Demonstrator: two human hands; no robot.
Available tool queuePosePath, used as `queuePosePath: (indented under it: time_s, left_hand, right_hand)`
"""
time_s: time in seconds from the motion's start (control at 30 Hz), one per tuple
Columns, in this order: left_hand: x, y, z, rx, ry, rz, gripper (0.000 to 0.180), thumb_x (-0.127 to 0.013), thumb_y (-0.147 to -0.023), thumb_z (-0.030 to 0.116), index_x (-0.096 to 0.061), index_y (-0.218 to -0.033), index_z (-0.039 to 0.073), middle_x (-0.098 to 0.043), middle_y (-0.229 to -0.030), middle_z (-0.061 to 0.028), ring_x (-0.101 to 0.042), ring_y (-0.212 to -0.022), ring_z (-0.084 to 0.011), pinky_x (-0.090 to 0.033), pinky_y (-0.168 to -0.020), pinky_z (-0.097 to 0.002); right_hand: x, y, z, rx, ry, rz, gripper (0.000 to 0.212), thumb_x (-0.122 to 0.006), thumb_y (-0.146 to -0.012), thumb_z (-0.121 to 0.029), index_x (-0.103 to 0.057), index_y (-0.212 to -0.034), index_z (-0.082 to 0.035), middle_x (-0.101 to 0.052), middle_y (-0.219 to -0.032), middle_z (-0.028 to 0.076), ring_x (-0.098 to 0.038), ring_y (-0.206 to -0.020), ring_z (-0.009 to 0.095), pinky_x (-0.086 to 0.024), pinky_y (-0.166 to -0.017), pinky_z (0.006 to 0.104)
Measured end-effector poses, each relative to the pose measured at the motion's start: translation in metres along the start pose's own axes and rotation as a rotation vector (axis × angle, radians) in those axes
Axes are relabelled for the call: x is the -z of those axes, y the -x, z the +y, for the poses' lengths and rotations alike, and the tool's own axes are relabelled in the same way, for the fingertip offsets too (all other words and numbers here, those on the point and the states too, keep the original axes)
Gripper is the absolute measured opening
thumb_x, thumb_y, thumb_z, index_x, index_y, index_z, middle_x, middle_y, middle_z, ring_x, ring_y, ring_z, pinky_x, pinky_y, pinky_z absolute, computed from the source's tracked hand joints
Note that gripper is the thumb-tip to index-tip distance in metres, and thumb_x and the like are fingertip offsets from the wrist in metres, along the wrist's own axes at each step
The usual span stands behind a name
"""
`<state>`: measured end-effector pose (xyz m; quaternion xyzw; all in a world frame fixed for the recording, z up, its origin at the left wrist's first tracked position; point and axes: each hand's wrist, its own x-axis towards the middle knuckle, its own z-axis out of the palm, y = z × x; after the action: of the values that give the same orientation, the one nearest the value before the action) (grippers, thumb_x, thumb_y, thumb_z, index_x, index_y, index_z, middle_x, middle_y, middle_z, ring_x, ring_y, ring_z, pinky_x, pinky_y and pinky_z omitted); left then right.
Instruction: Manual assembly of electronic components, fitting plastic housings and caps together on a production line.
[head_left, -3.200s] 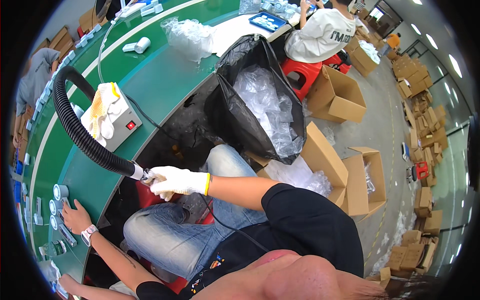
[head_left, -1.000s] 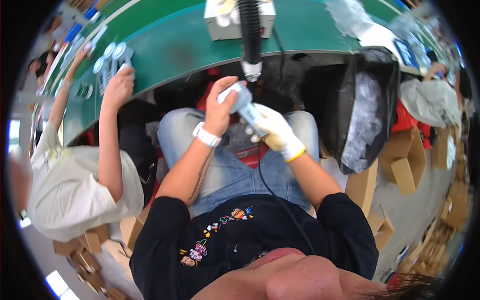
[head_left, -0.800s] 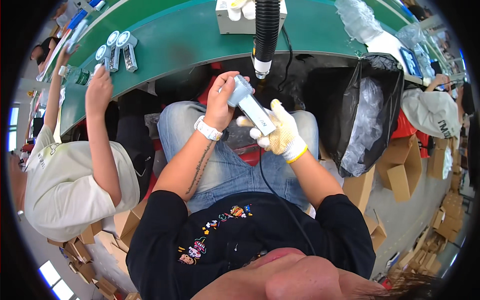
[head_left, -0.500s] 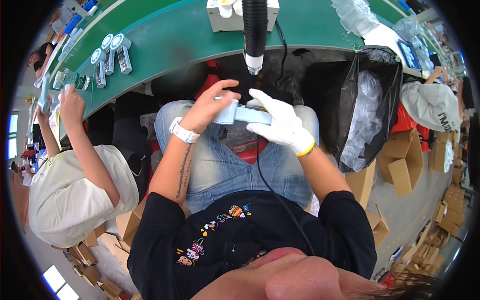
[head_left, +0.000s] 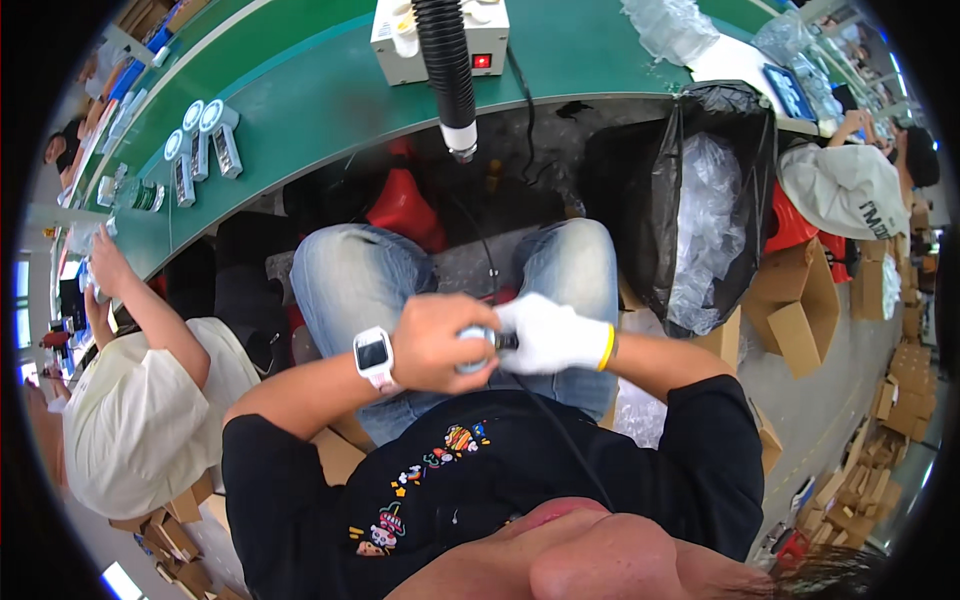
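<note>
My left hand, bare and with a white watch at the wrist, is closed around a pale blue handheld device above my lap. Most of that device is hidden by my fingers. Against its right end my right hand, in a white glove with a yellow cuff, is closed on a short black piece. What this piece is I cannot make out. A thin black cord runs from below my hands across my dark shirt.
A black corrugated hose hangs before a beige box with a red switch. Several pale blue round-headed devices lie on the green bench. A black bag holds clear plastic at right. At left, a co-worker's hand works.
Both hands have come down toward my body and closed together over the pale blue device, which was held out lengthwise between them. The view has shifted; the hose appears further left.
</note>
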<state>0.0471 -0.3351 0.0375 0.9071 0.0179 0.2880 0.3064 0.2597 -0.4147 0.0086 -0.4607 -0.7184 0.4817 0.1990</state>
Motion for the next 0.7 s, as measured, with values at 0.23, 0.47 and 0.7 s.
queuePosePath:
  time_s: [0.23, 0.47, 0.7]
  left_hand:
    - [-0.034, 0.013, -0.03, 0.147, 0.083, 0.17, 0.019, -0.085, -0.071, 0.013, -0.072, -0.084, 0.009, -0.072, -0.1, -0.0091, -0.073, -0.084, -0.0287, -0.06, -0.073, -0.0371]
    - [0.09, 0.074, -0.118, 0.743, 0.241, 1.222, 0.013, -0.068, -0.097, 0.011, -0.067, -0.107, 0.003, -0.069, -0.113, -0.012, -0.065, -0.103, -0.0221, -0.052, -0.097, -0.0412]
    - [0.251, -0.05, -0.414, 0.497, -1.088, 0.66, 0.044, -0.078, -0.093, 0.026, -0.07, -0.129, 0.002, -0.073, -0.118, -0.0203, -0.069, -0.107, -0.0348, -0.052, -0.1, -0.0427]
  right_hand:
    - [0.016, -0.008, 0.02, -0.141, 0.125, -0.053, 0.037, -0.082, -0.076, -0.025, -0.072, -0.105, -0.004, -0.074, -0.099, 0.021, -0.074, -0.088, 0.034, -0.058, -0.076, 0.0432]
    - [0.216, -0.018, 0.069, 0.146, 0.754, 1.079, 0.035, -0.083, -0.077, -0.011, -0.073, -0.11, -0.006, -0.07, -0.115, 0.016, -0.067, -0.105, 0.036, -0.054, -0.096, 0.0428]
    - [0.367, -0.042, 0.094, -0.505, 1.377, 1.236, 0.046, -0.074, -0.084, -0.047, -0.073, -0.117, -0.015, -0.067, -0.128, 0.017, -0.057, -0.126, 0.038, -0.045, -0.107, 0.0543]
